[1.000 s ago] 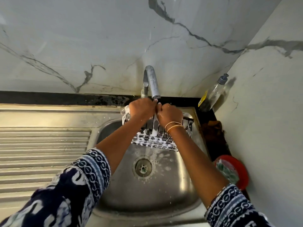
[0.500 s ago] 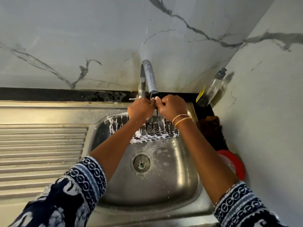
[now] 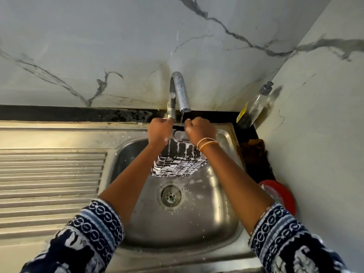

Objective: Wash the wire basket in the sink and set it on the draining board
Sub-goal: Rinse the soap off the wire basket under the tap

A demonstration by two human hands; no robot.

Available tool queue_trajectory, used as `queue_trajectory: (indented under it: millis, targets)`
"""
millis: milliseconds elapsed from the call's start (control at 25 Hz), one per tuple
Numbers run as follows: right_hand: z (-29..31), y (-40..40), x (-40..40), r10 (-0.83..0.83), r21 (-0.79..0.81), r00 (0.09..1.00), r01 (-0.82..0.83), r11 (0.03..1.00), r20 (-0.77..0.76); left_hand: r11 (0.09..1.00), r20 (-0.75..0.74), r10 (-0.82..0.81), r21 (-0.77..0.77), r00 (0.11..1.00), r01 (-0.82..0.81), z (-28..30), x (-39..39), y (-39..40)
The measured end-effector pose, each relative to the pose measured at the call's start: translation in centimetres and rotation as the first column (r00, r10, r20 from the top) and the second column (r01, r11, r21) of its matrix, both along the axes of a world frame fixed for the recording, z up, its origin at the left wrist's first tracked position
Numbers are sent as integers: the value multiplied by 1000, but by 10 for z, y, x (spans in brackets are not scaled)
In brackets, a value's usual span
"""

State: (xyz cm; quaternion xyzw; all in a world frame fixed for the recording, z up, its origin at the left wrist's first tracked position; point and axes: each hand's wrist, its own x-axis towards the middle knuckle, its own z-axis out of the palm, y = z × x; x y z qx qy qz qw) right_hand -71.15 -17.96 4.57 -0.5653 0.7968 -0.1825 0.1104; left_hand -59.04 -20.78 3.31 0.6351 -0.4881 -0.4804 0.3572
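Basket (image 3: pixel 178 162) turned end-on, soapy, over sink (image 3: pixel 226 203), both hands (image 3: pixel 160 132) (image 3: pixel 200 131) holding its rim

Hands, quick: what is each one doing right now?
Left hand: grips the soapy wire basket's top edge.
Right hand: grips the same edge, under the tap.

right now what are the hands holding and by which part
Both hands hold the soapy wire basket by its top rim, under the tap: left hand at the rim's left end, right hand at its right, fingers curled round the wire.
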Motion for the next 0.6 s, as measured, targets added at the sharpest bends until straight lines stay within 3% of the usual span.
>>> queue_trajectory:
  millis: [80, 160, 240, 320, 400, 480, 600]
  targets:
    - [5, -3, 14, 20, -7, 996, -21, 1000, -89, 979, 328, -31, -182, 944, 96, 0, -5, 3]
    - [7, -4, 10, 83, -35, 989, -88, 995, -119, 982, 296, -53, -159, 954, 104, -4, 4, -8]
    - [8, 0, -7, 124, -39, 992, -124, 991, -15, 996, 216, -29, -78, 976, 46, -3, 20, -17]
    - [6, -1, -16, 74, -46, 985, -68, 997, 156, 991, 339, -50, -101, 939, 89, 0, 22, -18]
    - [4, -2, -9, 1, -51, 965, 13, 999, 262, 963, 599, -140, -103, 788, 249, 8, 1, -6]
    - [0, 0, 1, -12, -3, 951, 14, 1000, 308, 945, 648, -213, -55, 731, 324, 11, -17, -2]
    - [-1, 8, -6, -110, -22, 925, 126, 992, 363, 920, 611, -288, -38, 737, 391, 20, -30, -4]
